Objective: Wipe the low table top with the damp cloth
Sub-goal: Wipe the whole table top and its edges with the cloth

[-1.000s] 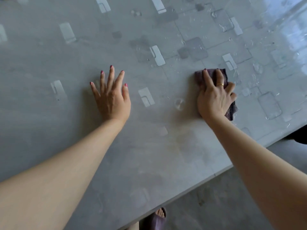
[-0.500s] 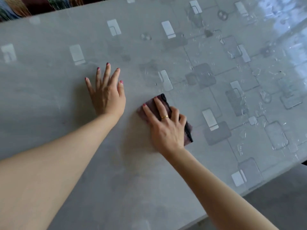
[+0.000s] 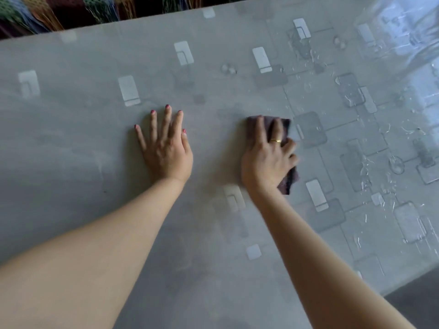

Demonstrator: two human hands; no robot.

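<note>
- Low table top (image 3: 71, 150): grey surface with a printed pattern of pale rectangles and outlined squares; fills most of the head view. The far edge runs along the top of the frame, the near right corner falls away at the lower right.
- Damp cloth (image 3: 288, 180): dark purplish-brown, folded or bunched, lying flat on the table right of centre. Its far edge shows beyond the fingertips and its right edge beside the palm; the rest is covered by the hand.
- Right hand (image 3: 267, 160): palm down on the cloth, index and middle fingers stretched forward over it, the outer fingers bent down at its right edge. It presses on the cloth; whether the bent fingers actually pinch the fabric is hard to tell, as this part is slightly blurred.
- Ring (image 3: 275, 140): gold band on one finger of the right hand.
- Left hand (image 3: 166, 150): released, laid flat on the bare table left of the cloth and apart from it, fingers straight and spread, nails painted red. It holds nothing.
- Water droplets (image 3: 365, 162): streaks and beads scattered over the right part of the table, right of the cloth.
- Fringed fabric (image 3: 71, 10): multicoloured, with hanging threads, beyond the table's far edge.
- Floor (image 3: 418, 302): dark grey, visible past the lower right corner.
</note>
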